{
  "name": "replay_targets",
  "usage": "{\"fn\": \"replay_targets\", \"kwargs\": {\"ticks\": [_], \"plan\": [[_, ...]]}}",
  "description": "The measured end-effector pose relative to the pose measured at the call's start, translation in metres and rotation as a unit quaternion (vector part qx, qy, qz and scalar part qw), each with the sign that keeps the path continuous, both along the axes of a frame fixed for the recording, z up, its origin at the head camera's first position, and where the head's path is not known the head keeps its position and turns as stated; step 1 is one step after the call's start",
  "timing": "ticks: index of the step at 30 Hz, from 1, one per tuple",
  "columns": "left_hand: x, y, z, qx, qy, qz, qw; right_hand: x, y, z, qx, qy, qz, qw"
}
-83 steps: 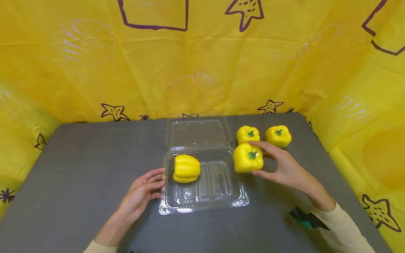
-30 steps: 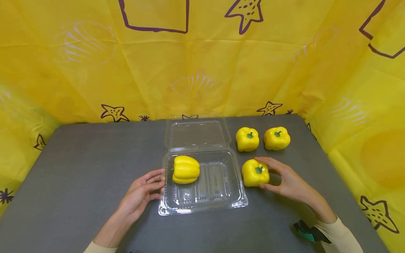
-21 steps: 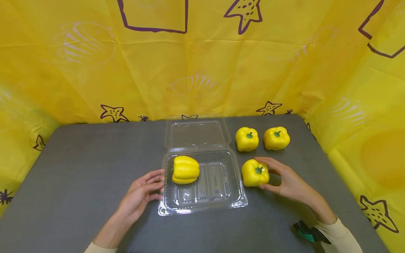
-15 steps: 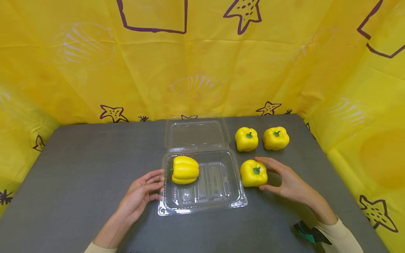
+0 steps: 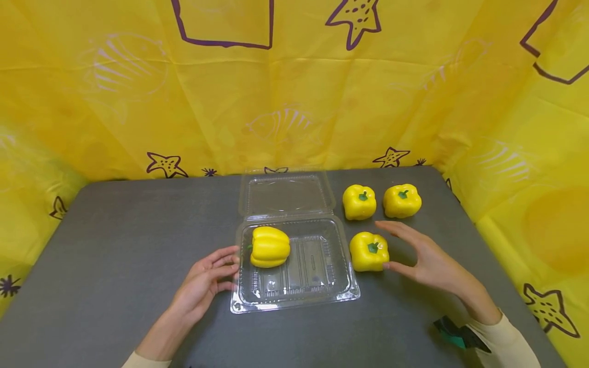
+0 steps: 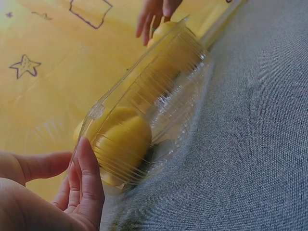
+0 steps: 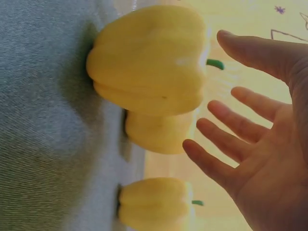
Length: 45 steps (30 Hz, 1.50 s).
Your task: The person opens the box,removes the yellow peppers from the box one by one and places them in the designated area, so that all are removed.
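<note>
A clear plastic clamshell container (image 5: 299,306) lies with its lid folded back on the dark table. Its left rim is pinched between the thumb and fingers of my left hand (image 5: 198,286), also seen in the left wrist view (image 6: 72,187). Inside the tray, on the left, a yellow bell pepper (image 5: 270,247) rests on its side. Another yellow bell pepper (image 5: 369,252) stands on the table just right of the tray, stem up. My right hand (image 5: 428,260) is beside it with fingers spread; the right wrist view shows the palm (image 7: 269,159) holding nothing.
Two more yellow bell peppers, one nearer the container (image 5: 359,203) and one farther right (image 5: 402,201), stand at the back right of the table (image 5: 152,240). Behind the container lid (image 5: 289,194) rises a yellow patterned cloth (image 5: 207,102).
My right hand brought the near pepper down to the table beside the tray, nudged it slightly left, then let go and drew off to the right. My left hand stayed at the rim.
</note>
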<state>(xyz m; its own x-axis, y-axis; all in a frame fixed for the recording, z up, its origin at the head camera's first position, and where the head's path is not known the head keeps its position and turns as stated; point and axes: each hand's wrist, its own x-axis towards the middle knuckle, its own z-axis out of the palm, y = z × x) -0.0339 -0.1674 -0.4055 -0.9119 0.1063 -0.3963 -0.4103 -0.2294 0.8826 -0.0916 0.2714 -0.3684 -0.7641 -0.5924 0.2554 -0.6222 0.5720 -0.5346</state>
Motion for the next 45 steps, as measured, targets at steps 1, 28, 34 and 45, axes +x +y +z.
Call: {"fn": "replay_targets", "kwargs": {"ticks": [1,28,34,45], "plan": [[0.0,0.0,0.0,0.0,0.0,0.0,1.0,0.0,0.0,0.001,0.004,0.002,-0.001,1.0],[0.001,-0.003,0.001,-0.004,0.003,0.008,1.0,-0.008,-0.057,0.031,0.026,0.022,0.054,0.998],[0.001,-0.004,0.001,-0.006,0.003,0.007,1.0,-0.009,-0.073,0.038,0.021,0.009,0.062,0.9978],[0.002,-0.004,0.0,-0.004,0.001,0.005,1.0,-0.013,-0.091,0.043,0.025,-0.011,0.071,0.9971]]}}
